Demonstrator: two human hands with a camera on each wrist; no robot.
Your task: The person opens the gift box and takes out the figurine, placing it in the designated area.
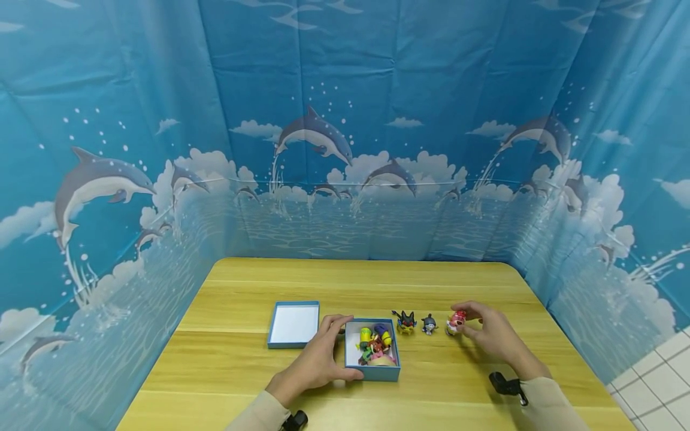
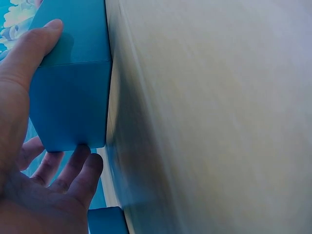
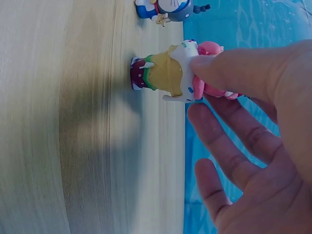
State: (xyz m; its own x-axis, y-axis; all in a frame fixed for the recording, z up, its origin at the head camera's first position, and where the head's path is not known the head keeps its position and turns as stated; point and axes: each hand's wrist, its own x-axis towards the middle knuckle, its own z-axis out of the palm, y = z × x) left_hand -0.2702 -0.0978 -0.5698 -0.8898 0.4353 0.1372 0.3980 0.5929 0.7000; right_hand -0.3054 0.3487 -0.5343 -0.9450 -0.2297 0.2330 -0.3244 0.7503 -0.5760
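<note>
A blue box (image 1: 380,372) with a white inside holds several small toy figures (image 1: 375,344), some yellow, purple, green and pink. My left hand (image 1: 318,356) grips this box, its thumb on the near side and fingers around the left and far sides. Off to the right, my right hand (image 1: 493,332) pinches a pink-and-white toy figure (image 1: 456,322) between thumb and fingers. Seen from the right wrist, that figure (image 3: 165,70) has a tan cone-like middle and a dark red base, close to the tabletop; the other fingers spread loosely below it.
A black-and-yellow toy figure (image 1: 405,322) and a smaller grey-blue one (image 1: 429,324) stand between the box and my right hand. Left of the box lies a blue lid (image 1: 293,325), white inside up. Dolphin-print curtains (image 1: 345,227) surround the wooden table (image 1: 248,281).
</note>
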